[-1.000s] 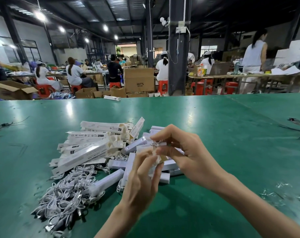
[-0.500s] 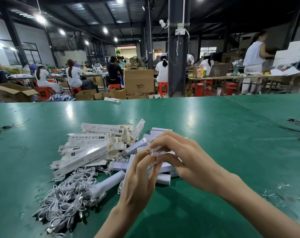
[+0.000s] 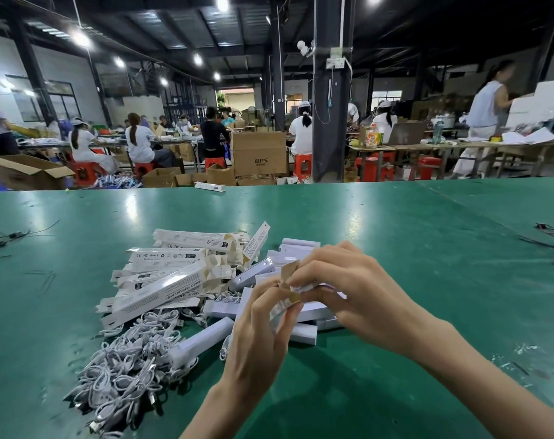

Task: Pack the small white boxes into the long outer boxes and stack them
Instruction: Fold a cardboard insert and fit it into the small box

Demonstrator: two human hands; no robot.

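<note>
Head view showed brown flaps standing open between the two hands, where half a second before only a white scrap had shown. The left hand (image 3: 256, 337) and right hand (image 3: 348, 289) held the end of a long white cardboard outer box (image 3: 289, 275) above the green worktop (image 3: 396, 232). Their fingers (image 3: 313, 274) were curled, pinching its flaps. I judged that the mouth had just been opened for filling; whether anything was inside could not be seen. The plain small white boxes (image 3: 304, 334) lay just beneath the hands, beside the pile of printed white outer boxes (image 3: 171, 280) and a heap of white cables (image 3: 120, 369).
</note>
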